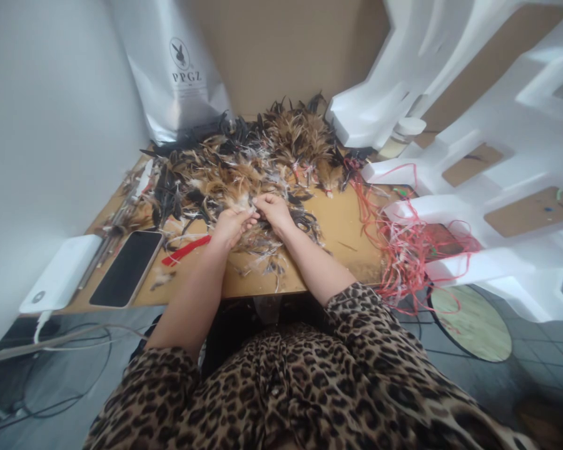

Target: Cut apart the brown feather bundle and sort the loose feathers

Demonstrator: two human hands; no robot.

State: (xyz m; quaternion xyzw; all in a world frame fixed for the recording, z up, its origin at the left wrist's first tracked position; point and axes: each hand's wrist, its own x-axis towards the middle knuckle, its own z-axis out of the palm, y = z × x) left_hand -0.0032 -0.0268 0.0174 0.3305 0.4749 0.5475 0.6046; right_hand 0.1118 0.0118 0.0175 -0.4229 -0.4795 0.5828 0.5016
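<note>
My two hands meet over the near side of a heap of feathers (211, 178), brown, black and white. My left hand (232, 225) is closed in a pinch on the quill ends of a pale tan feather (239, 201); whether it is one feather or several I cannot tell. Close beside it, my right hand (273, 211) has thumb and finger pressed together at the same spot, and what lies between them is too small to make out. Loose feathers and fluff (267, 253) lie below both hands.
A phone (126, 269), a white power bank (60, 275) with a cable and red strips (186, 250) lie to the left. Tangled pink-red string (413, 250) and white foam pieces (492, 275) crowd the right. Behind stands a silver bag (178, 106); a lidded jar (401, 137) is at back right.
</note>
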